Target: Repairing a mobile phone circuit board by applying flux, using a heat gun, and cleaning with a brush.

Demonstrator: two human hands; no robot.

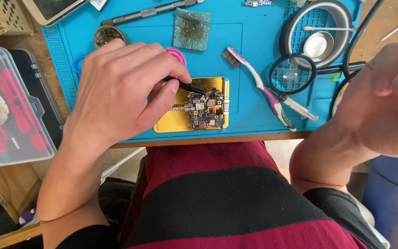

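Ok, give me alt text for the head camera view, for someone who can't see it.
The left hand holds black tweezers with their tip on a small circuit board clamped in a gold holder on a blue mat. The right hand is raised at the right edge, closed and off the mat. A toothbrush, magnifier and syringe lie nearby.

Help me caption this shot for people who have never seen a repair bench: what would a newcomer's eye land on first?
First, the left hand at centre, pinching black tweezers whose tips touch a small dark circuit board clamped on a gold holder. All of it sits on a bright blue work mat, with a purple-handled toothbrush and a magnifier lens lying to the right. The right hand is raised, close to the camera at the right edge.
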